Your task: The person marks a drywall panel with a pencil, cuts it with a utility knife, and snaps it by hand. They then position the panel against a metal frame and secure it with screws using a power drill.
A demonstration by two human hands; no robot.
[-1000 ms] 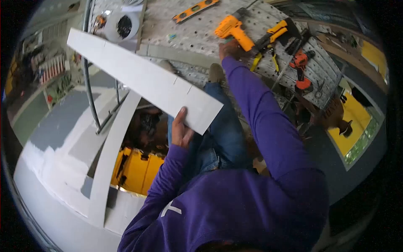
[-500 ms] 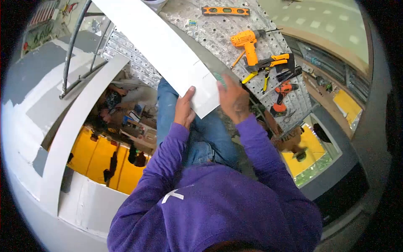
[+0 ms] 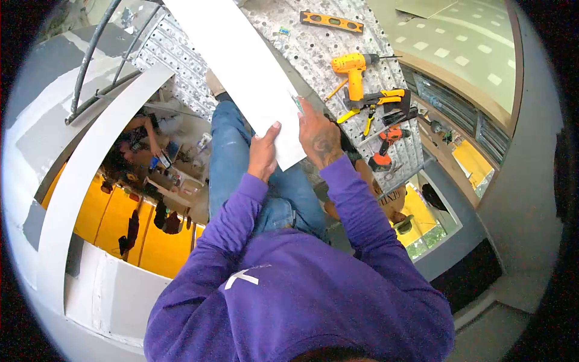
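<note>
Head view: 1 left hand (image 3: 263, 154) is grasping 1 long white strip (image 3: 235, 57) near its lower end, thumb on its face, the strip slanting forward above the jeans (image 3: 231, 160); 1 right hand (image 3: 319, 137) is pinching 1 small slim tool (image 3: 298, 105), kind unclear, at the strip's right edge. Beyond it, 1 perforated metal platform (image 3: 313, 60) is bearing 1 orange level (image 3: 332, 22), 1 yellow drill (image 3: 356, 84), yellow-handled pliers (image 3: 369, 123) and 1 orange-and-black drill (image 3: 394, 134). 1 other white strip (image 3: 84, 160) is curving along the left, well apart from both hands.
</note>
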